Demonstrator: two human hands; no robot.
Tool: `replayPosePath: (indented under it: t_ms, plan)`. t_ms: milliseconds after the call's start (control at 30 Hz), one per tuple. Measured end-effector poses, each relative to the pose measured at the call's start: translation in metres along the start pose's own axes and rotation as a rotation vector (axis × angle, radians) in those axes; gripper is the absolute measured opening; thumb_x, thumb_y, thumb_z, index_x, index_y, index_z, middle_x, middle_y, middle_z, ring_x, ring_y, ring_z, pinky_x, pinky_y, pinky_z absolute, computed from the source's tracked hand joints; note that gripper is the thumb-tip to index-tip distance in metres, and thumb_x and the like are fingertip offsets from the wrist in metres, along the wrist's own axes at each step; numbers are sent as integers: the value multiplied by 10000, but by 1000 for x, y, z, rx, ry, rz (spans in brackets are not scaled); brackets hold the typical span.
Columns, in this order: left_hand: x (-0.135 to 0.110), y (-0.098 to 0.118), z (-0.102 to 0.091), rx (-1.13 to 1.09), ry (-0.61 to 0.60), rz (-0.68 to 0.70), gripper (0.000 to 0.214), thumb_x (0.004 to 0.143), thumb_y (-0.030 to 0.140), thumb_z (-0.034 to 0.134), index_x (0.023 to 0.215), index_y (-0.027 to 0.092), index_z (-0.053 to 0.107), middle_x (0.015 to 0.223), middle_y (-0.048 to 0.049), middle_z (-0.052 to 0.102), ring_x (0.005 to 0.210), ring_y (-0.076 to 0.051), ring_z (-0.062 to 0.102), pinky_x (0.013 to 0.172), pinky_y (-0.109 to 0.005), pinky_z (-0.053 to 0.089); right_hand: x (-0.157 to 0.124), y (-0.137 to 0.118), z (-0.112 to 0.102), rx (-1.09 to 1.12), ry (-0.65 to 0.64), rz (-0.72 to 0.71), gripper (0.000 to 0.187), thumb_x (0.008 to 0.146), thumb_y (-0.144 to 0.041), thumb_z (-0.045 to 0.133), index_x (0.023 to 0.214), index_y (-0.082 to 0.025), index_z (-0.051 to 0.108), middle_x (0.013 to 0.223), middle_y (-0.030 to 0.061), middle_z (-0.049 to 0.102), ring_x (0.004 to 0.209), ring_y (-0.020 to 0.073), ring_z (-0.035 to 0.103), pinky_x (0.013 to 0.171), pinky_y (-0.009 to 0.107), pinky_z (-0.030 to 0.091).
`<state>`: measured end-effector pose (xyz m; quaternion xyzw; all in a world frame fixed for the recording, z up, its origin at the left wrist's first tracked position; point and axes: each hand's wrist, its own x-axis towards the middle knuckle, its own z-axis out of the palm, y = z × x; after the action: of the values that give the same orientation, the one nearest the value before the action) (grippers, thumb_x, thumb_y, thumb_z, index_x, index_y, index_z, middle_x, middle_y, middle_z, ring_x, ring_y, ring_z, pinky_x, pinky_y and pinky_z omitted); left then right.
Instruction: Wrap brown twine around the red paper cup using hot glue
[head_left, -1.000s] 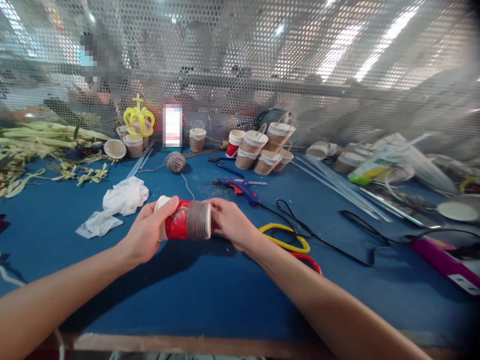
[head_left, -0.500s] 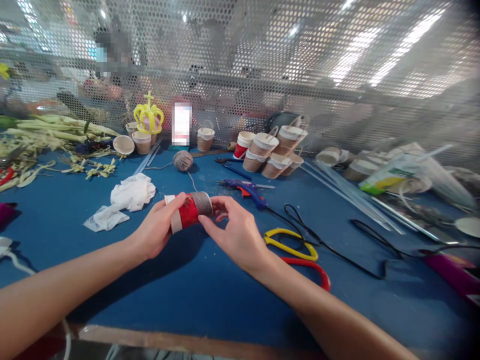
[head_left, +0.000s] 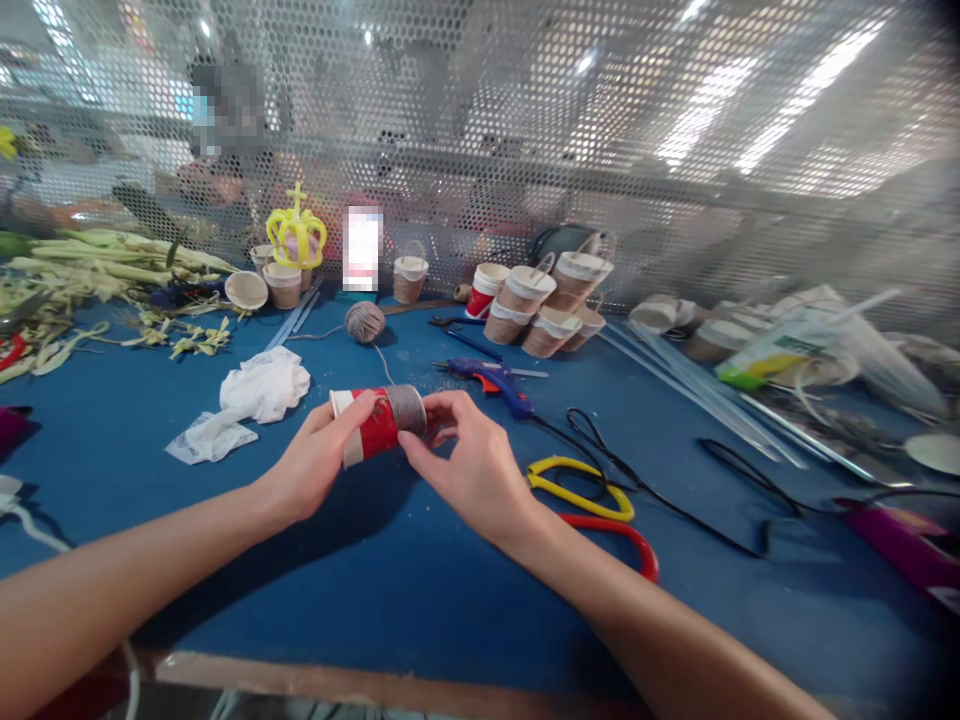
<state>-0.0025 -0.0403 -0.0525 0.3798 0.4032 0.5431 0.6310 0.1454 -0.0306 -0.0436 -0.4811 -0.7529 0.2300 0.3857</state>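
Observation:
Between both hands lies a red and white paper cup (head_left: 381,432) on its side, with grey yarn wound round its right end. My left hand (head_left: 319,450) is closed round the cup's left part, thumb on top. My right hand (head_left: 469,455) pinches the wrapped end with thumb and fingers; its inner fingertips are partly hidden. From the wound part, a grey strand runs up to a ball of grey yarn (head_left: 365,322) behind the cup. Crumpled white cloth or tissue (head_left: 264,385) rests left of the cup. A blue glue gun (head_left: 487,382) lies just beyond my right hand.
Yellow and red handles (head_left: 581,487) lie by my right forearm, near a black cord. Several twine-wrapped cups (head_left: 551,325) are stacked at the back. Clear sticks (head_left: 697,390) lie right; pale husk strips (head_left: 105,260) left. A perforated metal screen (head_left: 465,130) closes off the back.
The cup has turned slightly in my hands, its red print showing differently. Both hands keep nearly the same place and grip.

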Motion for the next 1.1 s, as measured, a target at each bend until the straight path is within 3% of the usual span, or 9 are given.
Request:
replayPosePath:
  t_ms: [267,367,533,600,700,800,900,1100]
  plan:
    - [-1,5,-9,278,-186,161,248,773,352,549,835,146,672,682,-7,652,669,-139,556,614,-211,406,13,1,-16,379,-191,281,207,753,-363,511,673,-174,486,609,-27,483,561,99,446,543,236,378]
    - [4,9,-13,238,-224,116,248,744,354,586,788,125,672,685,-21,653,645,-131,547,620,-215,402,16,-1,-24,366,-214,230,190,761,-337,513,665,-177,475,609,-30,476,573,97,437,560,233,375]
    - [13,19,-12,-98,-224,-208,306,703,392,612,807,109,663,702,-61,660,600,-134,562,581,-229,411,10,-8,-32,145,-238,-48,120,755,-236,535,661,-195,472,681,-13,500,637,112,459,618,244,396]
    - [14,22,-10,-140,-232,-274,318,687,389,625,821,104,664,735,-74,666,611,-136,571,590,-234,417,4,-8,-32,96,-241,-162,117,754,-200,535,654,-198,475,722,-1,509,672,119,475,655,251,404]
    - [13,21,-8,-84,-174,-259,332,636,386,670,780,87,665,674,-67,657,555,-122,549,541,-222,394,-1,-4,-32,70,-265,-223,117,756,-199,535,649,-196,488,741,15,520,690,130,494,662,258,412]
    - [11,18,-6,32,-144,-201,294,607,377,697,668,93,650,572,-28,619,488,-93,504,488,-200,347,4,0,-37,37,-213,-128,116,782,-262,511,688,-194,521,724,21,557,686,143,517,649,264,419]
    - [9,17,-4,159,-198,-149,290,616,387,689,608,103,634,523,-6,586,465,-81,465,468,-194,309,12,1,-44,33,-125,-44,240,846,-350,398,785,-188,564,792,44,610,753,163,549,698,286,430]
    - [10,15,-2,297,-276,-80,321,666,427,633,619,110,636,508,2,573,466,-87,449,471,-204,287,14,-3,-35,126,-269,-47,438,884,-447,259,1005,-188,591,1050,74,613,1001,204,524,900,387,361]
